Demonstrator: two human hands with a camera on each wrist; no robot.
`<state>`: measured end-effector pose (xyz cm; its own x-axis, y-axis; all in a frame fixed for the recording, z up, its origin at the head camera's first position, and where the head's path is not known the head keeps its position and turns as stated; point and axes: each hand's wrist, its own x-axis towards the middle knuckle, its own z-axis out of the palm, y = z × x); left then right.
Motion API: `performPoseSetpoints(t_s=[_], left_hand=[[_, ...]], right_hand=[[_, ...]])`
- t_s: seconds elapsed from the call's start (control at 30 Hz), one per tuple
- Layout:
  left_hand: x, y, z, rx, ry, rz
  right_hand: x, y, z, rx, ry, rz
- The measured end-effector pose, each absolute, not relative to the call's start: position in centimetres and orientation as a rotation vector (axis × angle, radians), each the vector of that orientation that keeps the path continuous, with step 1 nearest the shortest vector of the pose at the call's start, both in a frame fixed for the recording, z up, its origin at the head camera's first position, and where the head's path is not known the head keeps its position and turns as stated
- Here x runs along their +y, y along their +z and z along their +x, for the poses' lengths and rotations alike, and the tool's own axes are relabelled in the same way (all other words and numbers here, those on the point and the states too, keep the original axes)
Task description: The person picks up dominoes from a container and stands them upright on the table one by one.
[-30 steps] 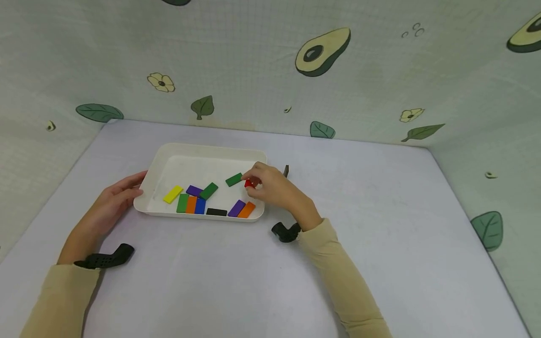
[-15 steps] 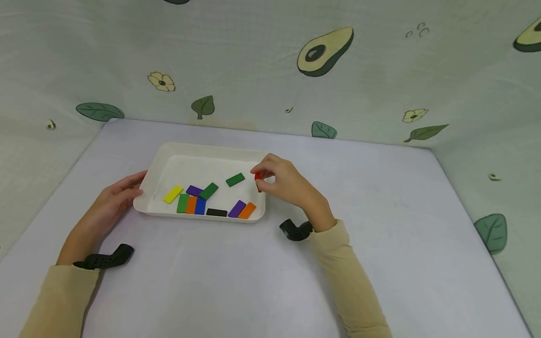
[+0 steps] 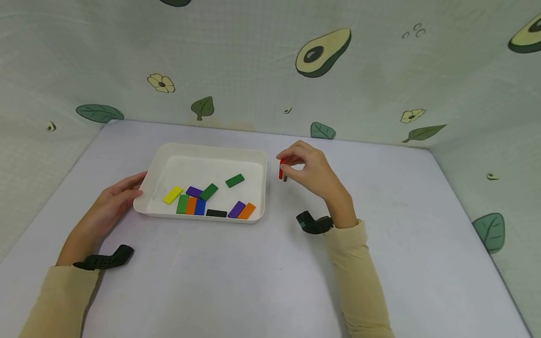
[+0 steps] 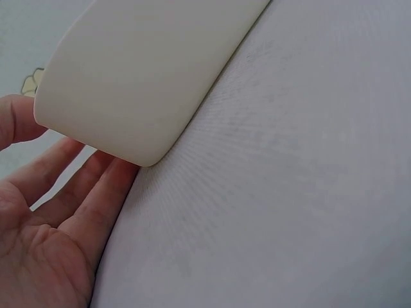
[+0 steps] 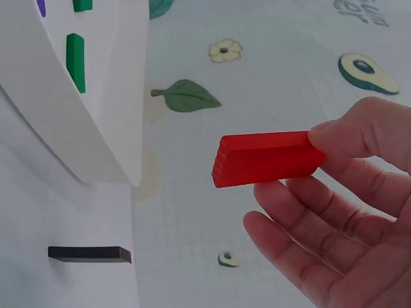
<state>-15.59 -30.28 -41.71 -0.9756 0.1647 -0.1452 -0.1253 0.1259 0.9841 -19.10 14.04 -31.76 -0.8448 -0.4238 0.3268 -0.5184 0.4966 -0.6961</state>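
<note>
My right hand (image 3: 310, 169) pinches a red domino block (image 5: 266, 157) between thumb and fingers, just right of the white tray (image 3: 203, 157). In the right wrist view the block is held lengthwise, its ridged end pointing away from the fingertips. A dark domino block (image 5: 90, 254) stands on the table close by, mostly hidden behind the hand in the head view. My left hand (image 3: 112, 202) rests against the tray's left end, fingers extended along the wall and thumb (image 4: 19, 119) at the rim.
Inside the tray lie several domino blocks: a yellow one (image 3: 173, 195), green ones (image 3: 235, 180), purple ones (image 3: 236, 209), orange ones (image 3: 247, 211), a blue one (image 3: 200, 206) and a black one (image 3: 216, 213). A patterned cloth (image 3: 253, 70) backs the white table (image 3: 203, 272).
My right hand has lifted the red block out of the tray and carried it right, over the rim, beside the standing dark block. The left hand and tray have stayed put.
</note>
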Motion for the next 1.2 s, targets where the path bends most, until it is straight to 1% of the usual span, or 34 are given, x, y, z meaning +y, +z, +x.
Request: performPoseSetpoints(t_s=[0.23, 0.5, 0.7, 1.2], left_hand=[[-30.3, -41.8, -15.7, 2.162, 1.963, 0.061], [-30.4, -41.8, -15.6, 2.144, 1.980, 0.081], [-30.5, -41.9, -15.6, 2.179, 1.960, 0.042], [-30.4, -41.9, -15.7, 2.121, 2.013, 0.095]], right_hand=[[16.2, -31.4, -19.3, -2.559, 1.342, 0.732], [17.8, -31.4, -19.6, -2.549, 1.306, 0.655], [18.4, -31.5, -19.9, -2.573, 1.271, 0.621], [19.2, -32.3, -20.5, -2.687, 1.295, 0.500]])
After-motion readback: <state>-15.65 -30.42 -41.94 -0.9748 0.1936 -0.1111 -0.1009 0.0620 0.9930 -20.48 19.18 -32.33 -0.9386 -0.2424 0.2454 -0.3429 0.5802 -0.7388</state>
